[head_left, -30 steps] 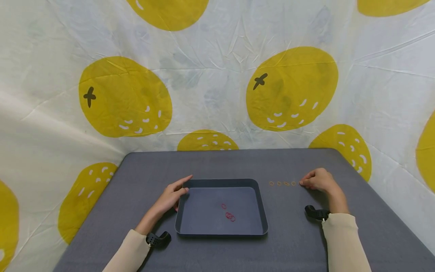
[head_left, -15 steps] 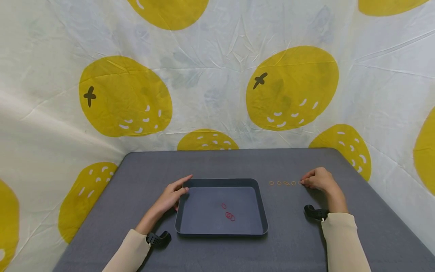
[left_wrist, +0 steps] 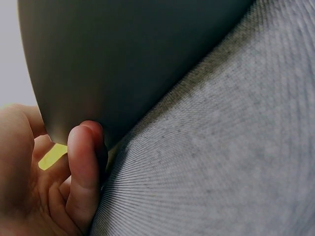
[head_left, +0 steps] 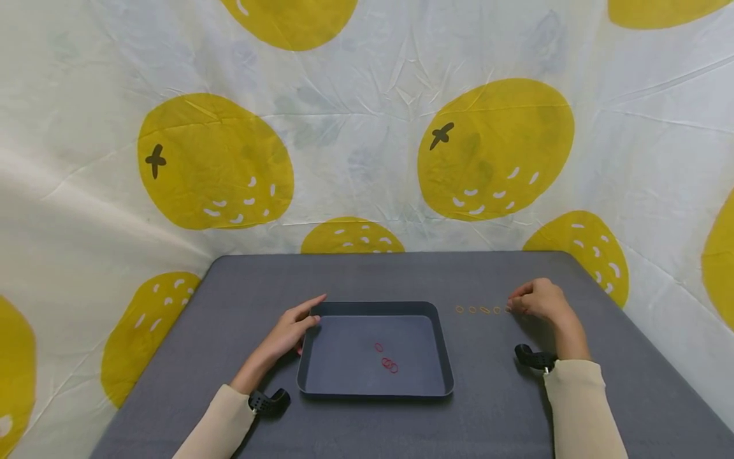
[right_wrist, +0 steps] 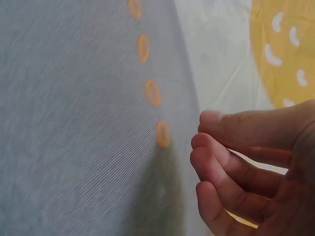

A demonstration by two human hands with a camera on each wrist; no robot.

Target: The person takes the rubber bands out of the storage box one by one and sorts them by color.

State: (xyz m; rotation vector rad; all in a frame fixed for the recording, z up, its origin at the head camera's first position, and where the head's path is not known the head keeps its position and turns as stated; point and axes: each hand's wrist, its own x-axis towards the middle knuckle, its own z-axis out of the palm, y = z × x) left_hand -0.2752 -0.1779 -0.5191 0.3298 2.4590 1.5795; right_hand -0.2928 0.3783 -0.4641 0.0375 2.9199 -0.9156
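Note:
In the head view my left hand (head_left: 287, 331) rests on the left rim of a dark grey tray (head_left: 375, 390); up close, a curled finger (left_wrist: 82, 169) presses against the tray's outer wall. Several red rubber bands (head_left: 389, 365) lie inside it. My right hand (head_left: 539, 299), fingertips bunched together, hovers low at the right end of a row of orange rubber bands (head_left: 485, 310) on the table. In the right wrist view, the nearest orange band (right_wrist: 163, 134) lies on the cloth just beside the bunched fingertips (right_wrist: 209, 118). I cannot tell whether they pinch a band.
A grey cloth covers the table (head_left: 367, 427). Behind it and at both sides hangs a white curtain (head_left: 355, 146) printed with yellow fruit. Dark wrist cameras (head_left: 534, 358) sit on both wrists, below beige sleeves.
Half a second ago a fifth orange band showed beside my right fingertips; now they cover that spot in the head view. The right hand has shifted only slightly. My left hand stays on the tray.

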